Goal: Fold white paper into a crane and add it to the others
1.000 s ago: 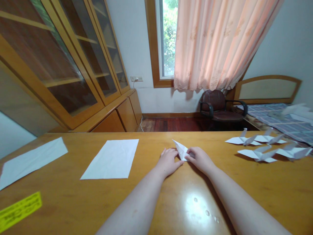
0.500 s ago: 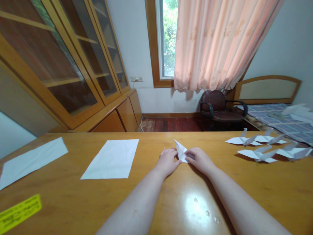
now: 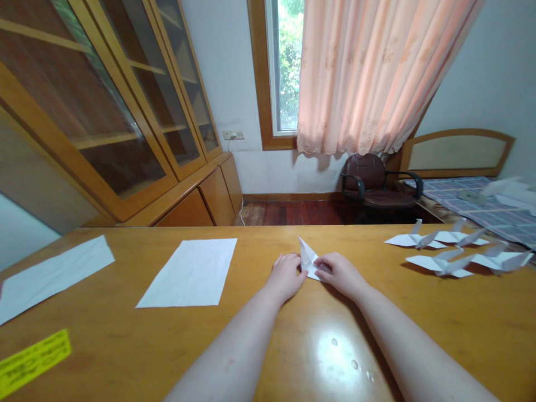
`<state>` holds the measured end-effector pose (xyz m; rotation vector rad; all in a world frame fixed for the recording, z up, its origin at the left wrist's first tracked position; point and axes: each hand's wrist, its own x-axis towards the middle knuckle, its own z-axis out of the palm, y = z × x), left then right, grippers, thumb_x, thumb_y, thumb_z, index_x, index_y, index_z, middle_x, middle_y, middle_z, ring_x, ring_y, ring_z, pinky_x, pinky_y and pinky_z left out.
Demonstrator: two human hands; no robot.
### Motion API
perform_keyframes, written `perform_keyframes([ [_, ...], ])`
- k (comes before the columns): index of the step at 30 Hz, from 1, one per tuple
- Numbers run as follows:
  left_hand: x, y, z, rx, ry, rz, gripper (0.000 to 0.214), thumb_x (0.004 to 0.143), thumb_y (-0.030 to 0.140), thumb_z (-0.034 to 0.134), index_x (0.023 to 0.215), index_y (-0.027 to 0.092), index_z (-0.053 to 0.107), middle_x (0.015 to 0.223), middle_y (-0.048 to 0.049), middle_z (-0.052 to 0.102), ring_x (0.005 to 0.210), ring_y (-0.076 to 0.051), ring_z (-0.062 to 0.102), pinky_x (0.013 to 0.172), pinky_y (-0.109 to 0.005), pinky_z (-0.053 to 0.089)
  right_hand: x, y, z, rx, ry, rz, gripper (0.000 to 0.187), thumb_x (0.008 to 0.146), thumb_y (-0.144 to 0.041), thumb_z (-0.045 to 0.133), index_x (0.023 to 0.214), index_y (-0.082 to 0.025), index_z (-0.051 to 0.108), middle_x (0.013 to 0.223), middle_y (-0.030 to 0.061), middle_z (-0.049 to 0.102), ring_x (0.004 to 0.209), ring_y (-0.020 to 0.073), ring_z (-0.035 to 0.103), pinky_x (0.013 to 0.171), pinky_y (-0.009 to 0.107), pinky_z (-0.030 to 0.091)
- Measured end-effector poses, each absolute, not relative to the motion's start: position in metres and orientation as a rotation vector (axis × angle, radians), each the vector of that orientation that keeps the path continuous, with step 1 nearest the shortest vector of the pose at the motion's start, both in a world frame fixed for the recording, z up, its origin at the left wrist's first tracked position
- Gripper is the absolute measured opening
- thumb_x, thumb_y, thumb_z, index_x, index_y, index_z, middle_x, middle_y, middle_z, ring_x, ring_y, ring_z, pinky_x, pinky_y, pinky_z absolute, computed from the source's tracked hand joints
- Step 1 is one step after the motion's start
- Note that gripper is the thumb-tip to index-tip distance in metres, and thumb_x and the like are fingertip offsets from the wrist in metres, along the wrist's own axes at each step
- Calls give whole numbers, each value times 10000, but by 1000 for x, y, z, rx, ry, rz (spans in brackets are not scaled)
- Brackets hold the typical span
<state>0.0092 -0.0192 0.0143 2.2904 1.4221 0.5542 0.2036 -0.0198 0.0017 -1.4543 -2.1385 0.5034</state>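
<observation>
A small folded white paper piece [image 3: 307, 258] lies on the wooden table [image 3: 293, 346] at the middle, its pointed tip aimed away from me. My left hand [image 3: 285, 275] rests at its left edge with fingers curled, pinching the fold. My right hand [image 3: 340, 272] presses on its right side with fingers closed over the paper. Both forearms stretch in from the bottom of the view.
A flat white sheet [image 3: 189, 272] lies left of my hands and another sheet [image 3: 52, 274] at the far left edge. A yellow label [image 3: 31, 362] sits bottom left. Several folded paper planes [image 3: 452, 251] lie at the right. A chair [image 3: 372, 181], cabinets and a bed stand beyond the table.
The folded paper has narrowed slightly as its left flap was drawn in between my fingers. Both hands stay almost where they were.
</observation>
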Motion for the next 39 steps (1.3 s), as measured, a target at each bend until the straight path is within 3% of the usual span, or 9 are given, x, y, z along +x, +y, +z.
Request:
perform_keyframes([
  [39,9,-19,18,2282,1404,512,252,813,319,526,1032,239,621,1097,-48,625,1063,-226,528,1057,-409,277,203,-19,3,-1405,-2150,547,163,813,-295,544,802,-212,684,814,40,670,818,191,570,777,312,410],
])
